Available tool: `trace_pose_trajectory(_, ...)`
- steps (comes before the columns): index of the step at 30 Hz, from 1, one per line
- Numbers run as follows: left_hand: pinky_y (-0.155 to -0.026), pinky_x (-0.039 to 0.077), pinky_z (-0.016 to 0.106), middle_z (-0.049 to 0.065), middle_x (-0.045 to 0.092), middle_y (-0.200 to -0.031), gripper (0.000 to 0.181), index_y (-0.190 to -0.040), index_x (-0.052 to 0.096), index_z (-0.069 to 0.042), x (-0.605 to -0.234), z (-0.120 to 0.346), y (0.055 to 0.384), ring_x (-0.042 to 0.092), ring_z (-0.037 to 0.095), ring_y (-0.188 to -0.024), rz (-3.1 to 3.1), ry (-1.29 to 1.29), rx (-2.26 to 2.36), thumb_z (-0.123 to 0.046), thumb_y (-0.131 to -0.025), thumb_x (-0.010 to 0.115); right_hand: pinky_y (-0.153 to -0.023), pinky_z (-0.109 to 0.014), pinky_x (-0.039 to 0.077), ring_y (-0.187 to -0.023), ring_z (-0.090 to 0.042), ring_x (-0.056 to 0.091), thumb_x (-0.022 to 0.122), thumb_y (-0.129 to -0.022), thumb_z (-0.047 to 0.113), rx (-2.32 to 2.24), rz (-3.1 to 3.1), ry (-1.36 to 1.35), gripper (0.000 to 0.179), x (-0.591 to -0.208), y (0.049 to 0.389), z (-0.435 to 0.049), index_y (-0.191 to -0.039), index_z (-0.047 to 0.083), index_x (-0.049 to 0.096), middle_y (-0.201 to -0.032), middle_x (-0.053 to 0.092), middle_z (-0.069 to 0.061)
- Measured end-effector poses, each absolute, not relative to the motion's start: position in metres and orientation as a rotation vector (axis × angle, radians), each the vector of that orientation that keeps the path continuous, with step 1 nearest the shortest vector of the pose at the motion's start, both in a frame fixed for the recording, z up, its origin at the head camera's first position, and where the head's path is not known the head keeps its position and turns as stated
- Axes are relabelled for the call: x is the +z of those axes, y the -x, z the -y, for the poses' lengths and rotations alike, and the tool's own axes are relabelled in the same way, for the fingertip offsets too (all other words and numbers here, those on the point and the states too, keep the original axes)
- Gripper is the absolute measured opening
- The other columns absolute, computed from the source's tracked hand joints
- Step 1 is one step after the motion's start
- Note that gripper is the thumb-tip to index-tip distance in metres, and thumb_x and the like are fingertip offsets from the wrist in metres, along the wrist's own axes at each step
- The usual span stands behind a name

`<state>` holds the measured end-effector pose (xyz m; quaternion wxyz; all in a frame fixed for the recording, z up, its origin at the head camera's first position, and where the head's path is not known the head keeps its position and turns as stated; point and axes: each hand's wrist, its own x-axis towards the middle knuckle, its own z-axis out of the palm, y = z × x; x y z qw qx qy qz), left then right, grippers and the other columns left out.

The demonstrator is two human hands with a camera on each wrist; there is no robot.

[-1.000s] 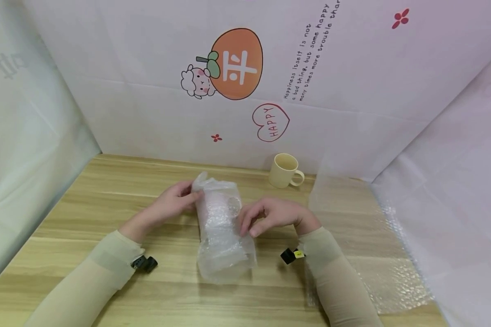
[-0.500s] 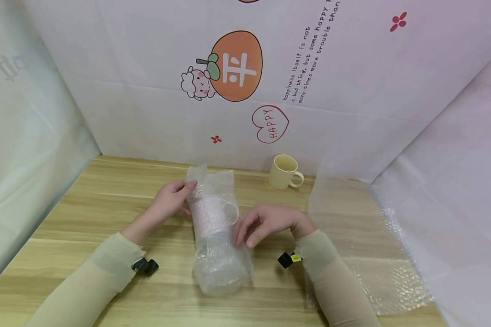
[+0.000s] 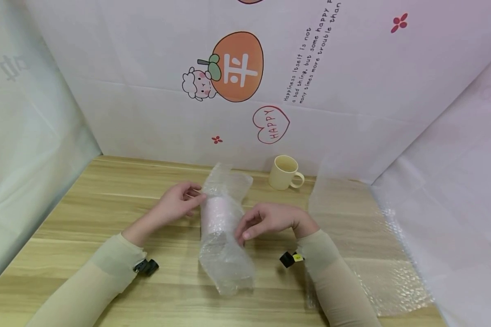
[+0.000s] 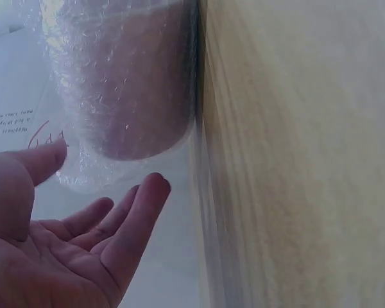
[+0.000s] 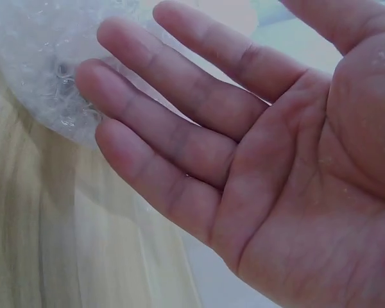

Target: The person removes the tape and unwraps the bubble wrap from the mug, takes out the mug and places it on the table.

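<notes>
A pinkish mug point(image 3: 216, 213) lies on its side inside a bubble wrap sheet point(image 3: 227, 265), whose loose ends stick out at the far and near sides. Beside the bundle's far left corner is my left hand point(image 3: 175, 202), thumb and fingers spread; the left wrist view shows a gap between its fingertips and the wrapped mug point(image 4: 135, 83). My right hand point(image 3: 275, 220) is at the bundle's right side, its fingertips against or close to the plastic. In the right wrist view, that palm point(image 5: 276, 160) faces the camera with fingers extended toward the bubble wrap point(image 5: 38, 70).
A cream mug point(image 3: 283, 172) stands upright near the back wall, handle to the right. Another, flat bubble wrap sheet point(image 3: 368, 240) covers the right part of the wooden table point(image 3: 159, 290), partly under the right forearm. Printed cloth walls point(image 3: 147, 118) enclose the table.
The bundle has rolled and shifted slightly right, its far flap swinging right, and the handle ring seen through the plastic is no longer visible. The left hand has let go of the wrap's far corner.
</notes>
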<state>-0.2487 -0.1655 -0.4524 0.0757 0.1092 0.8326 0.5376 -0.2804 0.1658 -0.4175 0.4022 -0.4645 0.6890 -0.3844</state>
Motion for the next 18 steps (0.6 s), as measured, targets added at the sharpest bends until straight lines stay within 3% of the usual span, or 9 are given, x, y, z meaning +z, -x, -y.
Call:
trace_pose_trajectory(3, -0.078, 0.068, 0.04, 0.026, 0.069, -0.136, 0.063, -0.146, 0.058, 0.007, -0.452, 0.162, 0.247, 0.072, 0.037, -0.116, -2.519, -0.341, 1.537, -0.036, -0.105, 0.08, -0.091, -0.036, 0.061, -0.099, -0.035, 0.074, 0.073, -0.109, 0.023, -0.987, -1.861, 1.128, 0.02, -0.415, 0.28, -0.167, -0.115, 0.005, 0.081, -0.106, 0.08, -0.013)
trace_pose_trajectory(7, -0.077, 0.067, 0.039, 0.023, 0.069, -0.136, 0.073, -0.148, 0.056, 0.005, -0.453, 0.159, 0.243, 0.072, 0.036, -0.117, -2.528, -0.393, 1.444, -0.044, -0.101, 0.083, -0.07, -0.029, 0.05, -0.078, -0.017, 0.058, 0.074, -0.109, 0.028, -1.075, -2.112, 1.022, 0.025, -0.412, 0.28, -0.166, -0.097, 0.006, 0.076, -0.09, 0.071, -0.013)
trace_pose_trajectory(11, -0.073, 0.067, 0.041, 0.023, 0.068, -0.138, 0.078, -0.153, 0.053, 0.003, -0.455, 0.158, 0.239, 0.072, 0.034, -0.115, -2.483, -0.414, 1.441, -0.046, -0.101, 0.083, -0.061, -0.029, 0.046, -0.074, -0.018, 0.055, 0.076, -0.108, 0.032, -1.206, -2.338, 0.96, 0.024, -0.41, 0.275, -0.158, -0.095, 0.012, 0.072, -0.085, 0.066, -0.007)
trace_pose_trajectory(14, -0.072, 0.067, 0.043, 0.024, 0.067, -0.139, 0.079, -0.155, 0.05, 0.003, -0.455, 0.158, 0.238, 0.073, 0.033, -0.112, -2.436, -0.407, 1.476, -0.045, -0.102, 0.083, -0.067, -0.032, 0.054, -0.083, -0.025, 0.062, 0.081, -0.104, 0.03, -1.268, -2.442, 1.063, 0.017, -0.41, 0.27, -0.149, -0.103, 0.016, 0.073, -0.094, 0.068, -0.002)
trace_pose_trajectory(18, -0.071, 0.068, 0.044, 0.025, 0.065, -0.14, 0.079, -0.155, 0.049, 0.004, -0.454, 0.157, 0.239, 0.075, 0.031, -0.108, -2.391, -0.393, 1.5, -0.044, -0.102, 0.083, -0.09, -0.041, 0.059, -0.11, -0.029, 0.066, 0.09, -0.096, 0.021, -1.216, -2.513, 1.409, 0.024, -0.41, 0.265, -0.139, -0.114, 0.011, 0.077, -0.118, 0.072, -0.003)
